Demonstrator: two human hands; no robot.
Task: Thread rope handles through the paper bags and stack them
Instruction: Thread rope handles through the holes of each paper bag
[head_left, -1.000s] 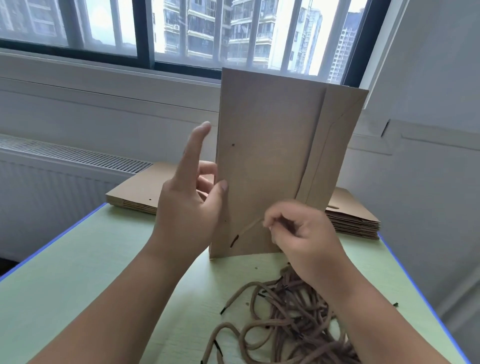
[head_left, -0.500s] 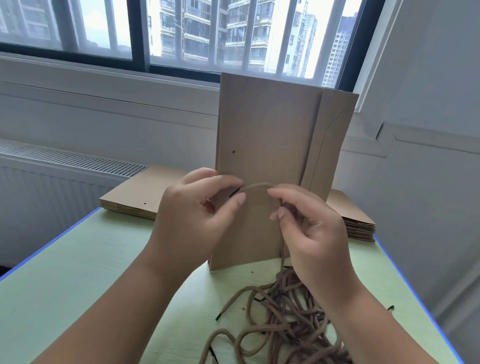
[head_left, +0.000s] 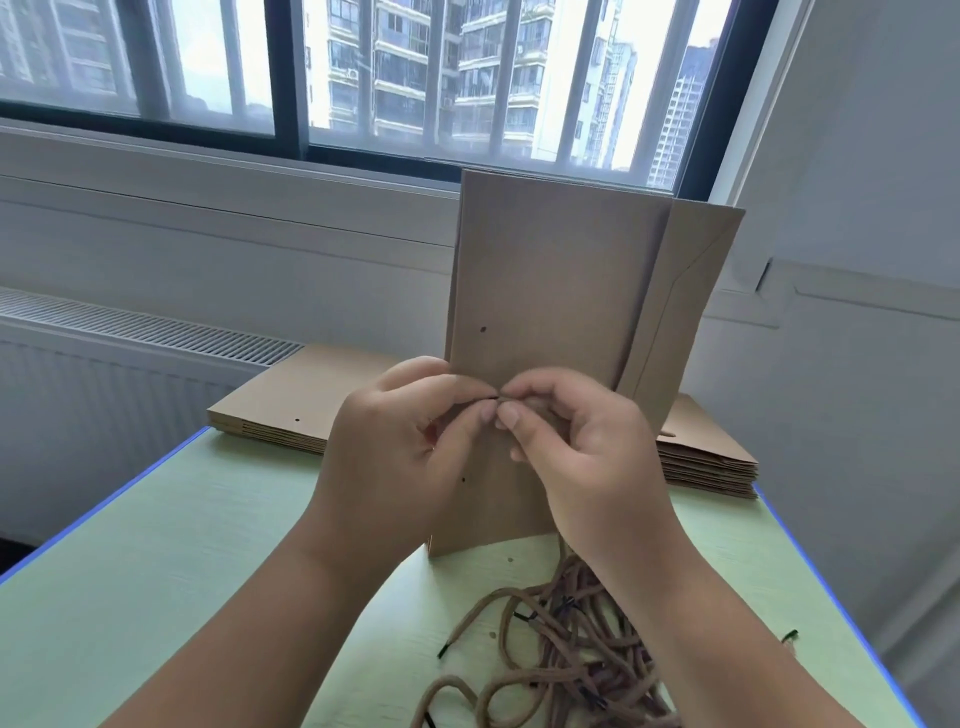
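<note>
1. We see a brown paper bag (head_left: 550, 291) standing upright on its lower edge near the middle of the green table (head_left: 156, 571). It is folded flat, with its right side fold splayed out a little.
2. The left hand (head_left: 395, 452) sits at the bag's left edge. Its thumb and forefinger are curled together, pinching the dark tip of a rope handle (head_left: 493, 399) against the bag's near face. We cannot tell whether this hand also grips the bag's edge.
3. The right hand (head_left: 582, 457) meets the left fingertip to fingertip. Its thumb and forefinger are clenched on the same rope handle just right of the tip, with the other fingers curled beneath.
4. We can make out an upper hole (head_left: 483, 329) above the hands and a lower hole (head_left: 463, 479) below the left thumb. We cannot tell whether the rope's tip sits in any hole.
5. A pile of rope handles (head_left: 571, 649), brown with black tips, lies tangled on the near part of the table, under the right wrist.
6. A stack of flat bags (head_left: 291, 405) lies on the far side of the table behind the standing bag, showing to its left and right.
7. Beyond the table we see a radiator (head_left: 130, 332) at the left and a window (head_left: 363, 78) across the far wall.
</note>
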